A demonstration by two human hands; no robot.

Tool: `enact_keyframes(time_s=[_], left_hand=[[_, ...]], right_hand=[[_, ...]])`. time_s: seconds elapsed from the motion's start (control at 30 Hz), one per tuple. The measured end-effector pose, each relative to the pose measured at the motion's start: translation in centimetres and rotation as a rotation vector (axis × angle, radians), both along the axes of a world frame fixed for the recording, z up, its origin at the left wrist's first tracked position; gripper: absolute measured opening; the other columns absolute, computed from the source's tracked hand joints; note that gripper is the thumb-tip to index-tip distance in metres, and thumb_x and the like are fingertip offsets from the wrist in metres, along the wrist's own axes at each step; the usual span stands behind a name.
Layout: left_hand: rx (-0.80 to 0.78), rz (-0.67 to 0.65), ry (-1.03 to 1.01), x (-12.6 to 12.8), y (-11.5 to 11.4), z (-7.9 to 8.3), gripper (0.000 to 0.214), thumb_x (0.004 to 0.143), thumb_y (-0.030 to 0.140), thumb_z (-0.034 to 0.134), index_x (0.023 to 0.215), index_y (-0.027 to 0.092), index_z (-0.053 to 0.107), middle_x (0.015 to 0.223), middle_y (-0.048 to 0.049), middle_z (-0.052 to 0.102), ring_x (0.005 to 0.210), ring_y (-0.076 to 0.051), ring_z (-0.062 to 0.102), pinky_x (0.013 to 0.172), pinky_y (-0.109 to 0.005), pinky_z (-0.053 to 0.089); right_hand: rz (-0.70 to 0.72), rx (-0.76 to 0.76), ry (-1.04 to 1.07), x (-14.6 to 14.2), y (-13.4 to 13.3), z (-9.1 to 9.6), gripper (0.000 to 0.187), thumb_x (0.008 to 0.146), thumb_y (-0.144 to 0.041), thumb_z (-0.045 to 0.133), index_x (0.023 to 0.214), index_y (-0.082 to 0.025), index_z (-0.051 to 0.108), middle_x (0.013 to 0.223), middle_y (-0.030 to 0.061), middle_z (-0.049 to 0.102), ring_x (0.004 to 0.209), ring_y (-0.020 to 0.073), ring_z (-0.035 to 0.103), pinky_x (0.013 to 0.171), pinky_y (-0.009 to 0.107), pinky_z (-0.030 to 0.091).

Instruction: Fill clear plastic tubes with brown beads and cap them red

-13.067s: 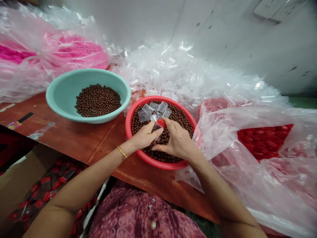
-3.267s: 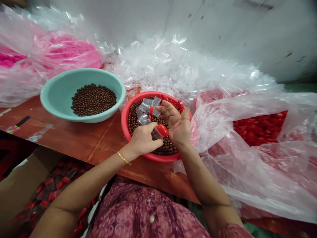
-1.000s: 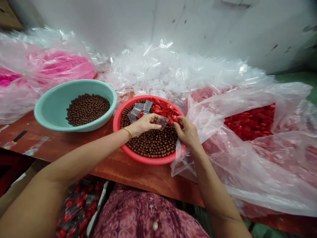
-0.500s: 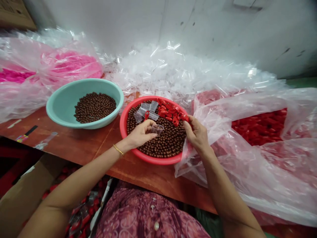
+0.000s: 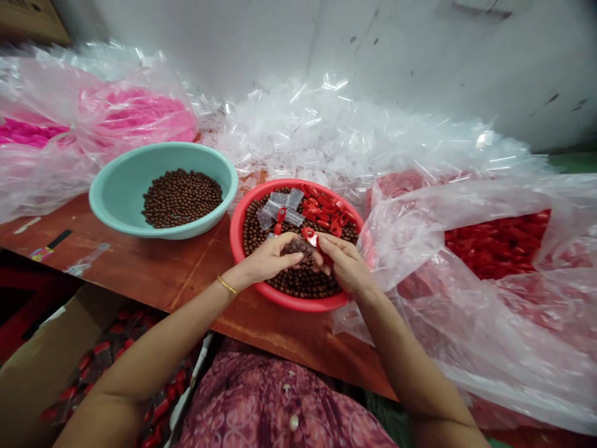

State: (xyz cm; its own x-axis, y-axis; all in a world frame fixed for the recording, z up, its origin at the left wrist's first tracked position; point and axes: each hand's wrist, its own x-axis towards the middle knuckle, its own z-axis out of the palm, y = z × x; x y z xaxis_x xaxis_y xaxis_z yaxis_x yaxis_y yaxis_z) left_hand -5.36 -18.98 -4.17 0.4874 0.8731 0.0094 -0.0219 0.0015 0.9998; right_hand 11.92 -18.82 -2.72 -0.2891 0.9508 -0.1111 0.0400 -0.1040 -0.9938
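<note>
Over the red basin (image 5: 237, 239), my left hand (image 5: 270, 258) grips a small clear plastic container (image 5: 302, 247) with brown balls visible inside. My right hand (image 5: 344, 261) pinches a red plastic cap (image 5: 310, 235) with a ring-shaped end, close against the container's mouth. Fingers partly hide where the two pieces meet. Brown balls (image 5: 305, 283) fill the basin beneath both hands. On top of them lie several empty clear containers (image 5: 278, 205) and a heap of red caps (image 5: 324, 208).
A teal basin (image 5: 100, 196) with brown balls stands to the left. Clear containers (image 5: 317, 130) are piled along the wall. Plastic bags hold pink pieces (image 5: 140, 115) at left and red caps (image 5: 499, 242) at right. Below the table edge, a cardboard box (image 5: 51, 354) contains red-capped containers (image 5: 158, 398).
My right hand has moved left from the pile of red caps with one cap, bringing it to the container. My left hand still holds the container and has shifted slightly right.
</note>
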Motion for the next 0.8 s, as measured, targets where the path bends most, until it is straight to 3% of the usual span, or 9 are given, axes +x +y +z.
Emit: enact_keyframes(time_s=[0.1, 0.23, 0.33, 0.47, 0.53, 0.67, 0.8], left_hand=[[-0.012, -0.018, -0.001, -0.08, -0.13, 0.17, 0.019, 0.078, 0.022, 0.057, 0.095, 0.014, 0.053, 0.084, -0.0005, 0.056, 0.073, -0.009, 0.051, 0.067, -0.022, 0.042], [-0.061, 0.021, -0.023, -0.05, -0.20, 0.48, 0.019, 0.078, 0.025, 0.056, 0.093, 0.015, 0.051, 0.084, -0.0008, 0.057, 0.071, -0.009, 0.052, 0.061, -0.019, 0.041], [-0.103, 0.045, -0.027, 0.01, -0.22, 0.55, 0.019, 0.080, 0.029, 0.054, 0.091, 0.016, 0.049, 0.078, 0.0010, 0.056, 0.061, -0.007, 0.050, 0.057, -0.019, 0.040], [-0.009, 0.100, 0.015, -0.01, -0.25, 0.43, 0.019, 0.076, 0.025, 0.058, 0.092, 0.015, 0.053, 0.079, 0.0014, 0.055, 0.067, -0.009, 0.050, 0.063, -0.021, 0.042], [0.052, 0.092, 0.028, -0.04, -0.26, 0.38, 0.022, 0.075, 0.022, 0.060, 0.094, 0.014, 0.055, 0.083, 0.0003, 0.058, 0.076, -0.011, 0.053, 0.071, -0.024, 0.044], [0.091, 0.080, 0.041, -0.05, -0.22, 0.30, 0.022, 0.076, 0.020, 0.058, 0.097, 0.014, 0.056, 0.090, -0.0013, 0.060, 0.087, -0.014, 0.055, 0.082, -0.027, 0.044], [0.139, 0.096, 0.109, -0.03, -0.12, 0.08, 0.024, 0.077, 0.024, 0.057, 0.099, 0.014, 0.056, 0.094, -0.0029, 0.062, 0.088, -0.015, 0.055, 0.083, -0.028, 0.044]], right_hand=[[0.020, -0.023, -0.031, -0.02, 0.24, -0.24, 0.048, 0.075, -0.054, 0.058, 0.105, -0.017, 0.065, 0.050, -0.0063, 0.050, 0.038, 0.0067, 0.042, 0.036, 0.020, 0.032], [-0.018, 0.059, -0.070, -0.03, 0.35, -0.16, 0.043, 0.074, -0.052, 0.061, 0.103, -0.019, 0.065, 0.060, -0.0043, 0.058, 0.042, 0.0061, 0.047, 0.041, 0.020, 0.039], [-0.054, 0.102, -0.057, -0.15, 0.05, 0.06, 0.040, 0.075, -0.049, 0.062, 0.100, -0.019, 0.066, 0.056, -0.0054, 0.053, 0.044, 0.0053, 0.045, 0.041, 0.018, 0.040], [0.001, -0.049, 0.038, -0.21, -0.27, 0.22, 0.044, 0.076, -0.051, 0.060, 0.105, -0.018, 0.063, 0.044, -0.0107, 0.039, 0.036, 0.0045, 0.034, 0.038, 0.019, 0.042], [0.033, -0.073, 0.006, -0.15, -0.26, 0.21, 0.044, 0.076, -0.052, 0.059, 0.105, -0.018, 0.063, 0.045, -0.0102, 0.043, 0.033, 0.0038, 0.033, 0.035, 0.019, 0.040], [-0.006, 0.177, -0.229, 0.03, -0.20, 0.06, 0.040, 0.083, -0.049, 0.053, 0.104, -0.018, 0.066, 0.057, -0.0033, 0.058, 0.038, 0.0059, 0.046, 0.038, 0.019, 0.040], [0.020, 0.570, -0.493, 0.08, -0.23, -0.07, 0.038, 0.089, -0.041, 0.045, 0.113, -0.019, 0.065, 0.093, 0.0070, 0.072, 0.078, 0.0166, 0.068, 0.072, 0.029, 0.055]])
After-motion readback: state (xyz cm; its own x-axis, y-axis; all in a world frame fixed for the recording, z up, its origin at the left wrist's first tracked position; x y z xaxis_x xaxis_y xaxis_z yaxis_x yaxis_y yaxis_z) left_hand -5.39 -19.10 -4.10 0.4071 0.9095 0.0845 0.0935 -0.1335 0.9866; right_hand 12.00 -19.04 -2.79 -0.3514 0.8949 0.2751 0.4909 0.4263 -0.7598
